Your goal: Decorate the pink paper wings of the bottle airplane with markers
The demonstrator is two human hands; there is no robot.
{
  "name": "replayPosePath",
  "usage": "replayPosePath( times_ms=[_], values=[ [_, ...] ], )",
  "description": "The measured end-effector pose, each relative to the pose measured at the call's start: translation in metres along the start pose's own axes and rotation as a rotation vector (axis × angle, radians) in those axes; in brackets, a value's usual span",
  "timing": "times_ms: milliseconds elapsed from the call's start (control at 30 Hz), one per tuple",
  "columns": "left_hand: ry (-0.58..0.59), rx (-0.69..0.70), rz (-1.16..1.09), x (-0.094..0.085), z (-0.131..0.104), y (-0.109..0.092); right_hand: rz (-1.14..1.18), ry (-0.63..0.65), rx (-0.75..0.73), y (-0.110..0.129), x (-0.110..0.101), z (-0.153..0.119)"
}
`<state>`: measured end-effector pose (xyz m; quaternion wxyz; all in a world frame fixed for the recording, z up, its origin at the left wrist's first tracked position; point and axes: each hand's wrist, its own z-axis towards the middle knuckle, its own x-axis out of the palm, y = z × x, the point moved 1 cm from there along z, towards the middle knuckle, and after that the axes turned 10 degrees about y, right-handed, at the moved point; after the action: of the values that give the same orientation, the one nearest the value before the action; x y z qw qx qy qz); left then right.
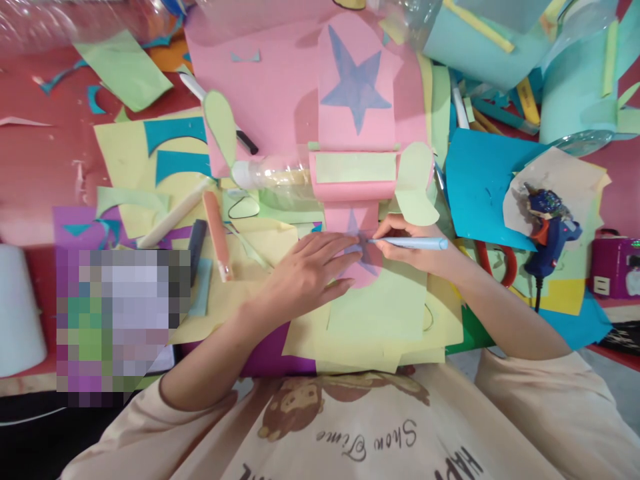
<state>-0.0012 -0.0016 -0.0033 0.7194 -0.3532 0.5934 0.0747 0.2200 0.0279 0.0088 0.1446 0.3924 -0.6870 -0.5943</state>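
Note:
My right hand (415, 257) is closed around a light blue pen (427, 243). Its tip touches a blue star (367, 257) coloured on the lower, rounded end of a pink paper strip (370, 275). Flat across the left part of that star lies my left hand (307, 270), fingers stretched out and covering some of it. The strip hangs from a pink roll with a pale green band (355, 167), fixed on a clear plastic bottle (283, 177). A larger blue star (356, 83) marks the strip's upper end. Pale green paper (385, 310) lies underneath.
A blue hot glue gun (547, 243) rests at the right near red-handled scissors (503, 263). Markers, including an orange one (217, 233), and paper scraps cover the left side. A pale green leaf shape (417, 183) sits beside the roll. Covered jars (577, 87) stand back right.

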Motion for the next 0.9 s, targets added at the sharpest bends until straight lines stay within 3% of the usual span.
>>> replayPosePath(
  times_ms=[133,333,900],
  values=[
    [0.012,0.001,-0.002,0.0001,-0.0006,0.0001,0.001,0.001,-0.015,-0.0008,-0.0004,0.0000],
    [0.025,0.000,-0.006,0.0009,-0.0014,0.0013,-0.041,-0.095,0.005,0.0009,0.0008,0.0006],
    [0.006,0.009,-0.003,0.0019,-0.0012,0.0018,-0.018,-0.068,-0.026,-0.0018,0.0001,0.0005]
  ],
)
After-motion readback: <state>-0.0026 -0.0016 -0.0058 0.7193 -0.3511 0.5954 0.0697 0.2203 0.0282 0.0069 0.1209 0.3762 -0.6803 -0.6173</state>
